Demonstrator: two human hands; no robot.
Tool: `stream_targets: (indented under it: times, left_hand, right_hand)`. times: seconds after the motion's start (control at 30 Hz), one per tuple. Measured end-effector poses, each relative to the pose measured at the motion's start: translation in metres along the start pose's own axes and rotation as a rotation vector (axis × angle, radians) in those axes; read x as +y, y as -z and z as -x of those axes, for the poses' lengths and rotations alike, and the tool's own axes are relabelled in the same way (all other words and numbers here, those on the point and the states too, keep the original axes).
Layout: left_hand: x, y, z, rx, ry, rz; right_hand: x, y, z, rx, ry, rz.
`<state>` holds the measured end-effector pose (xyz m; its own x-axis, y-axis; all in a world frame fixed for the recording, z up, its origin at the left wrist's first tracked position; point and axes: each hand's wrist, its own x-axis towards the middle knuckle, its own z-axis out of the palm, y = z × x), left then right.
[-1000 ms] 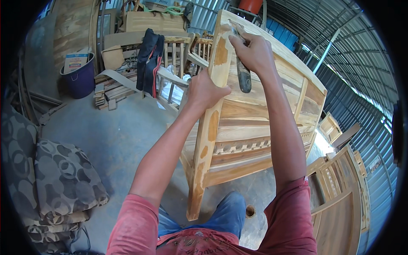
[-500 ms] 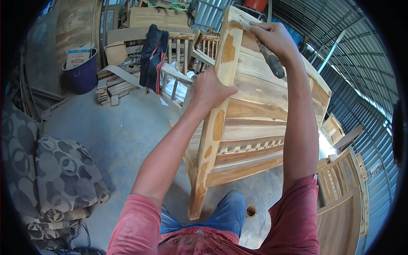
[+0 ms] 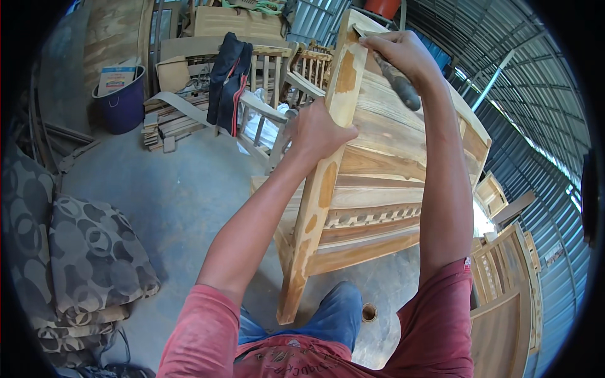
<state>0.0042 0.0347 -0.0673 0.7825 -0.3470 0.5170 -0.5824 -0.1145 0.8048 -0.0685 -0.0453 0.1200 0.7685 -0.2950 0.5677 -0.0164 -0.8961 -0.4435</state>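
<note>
A pale wooden headboard-like panel (image 3: 378,129) stands tilted in front of me, with brown smeared patches along its thick side post (image 3: 318,208). My left hand (image 3: 320,131) is wrapped around this post about midway up, thumb across its front face. Near the top of the post, my right hand (image 3: 400,55) is closed on a putty knife (image 3: 403,91) with a worn dark handle. The handle's end sticks out below my palm. Its thin blade points up and left against the upper post; my fingers partly hide it.
A small round can (image 3: 369,312) is on the floor by my knee. Patterned cushions (image 3: 94,258) are stacked at left. Behind stand a purple bucket (image 3: 120,107), wood offcuts (image 3: 176,123) and a chair frame with a dark jacket (image 3: 227,85). More wooden panels (image 3: 504,321) lean at right.
The blade tip shows more clearly at the post's upper edge, and my right hand has shifted slightly. My left hand keeps its hold on the post. The view has moved a little.
</note>
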Motion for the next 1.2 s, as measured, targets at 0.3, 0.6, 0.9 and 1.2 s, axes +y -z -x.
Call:
stream_targets:
  times: [0.3,0.6,0.9,1.2]
  left_hand:
    - [-0.007,0.005,0.002,0.013,-0.032,0.055]
    - [-0.004,0.005,0.002,0.002,-0.016,0.050]
    - [0.008,0.009,0.002,-0.070,0.054,0.030]
    - [-0.003,0.012,0.001,-0.031,0.040,0.047]
  right_hand:
    - [0.001,-0.004,0.012,-0.059,0.060,0.110]
    - [0.006,-0.013,0.017,-0.133,0.033,0.203]
    - [0.034,-0.012,0.030,0.041,0.075,0.310]
    - [0.016,0.003,0.031,-0.165,-0.080,0.201]
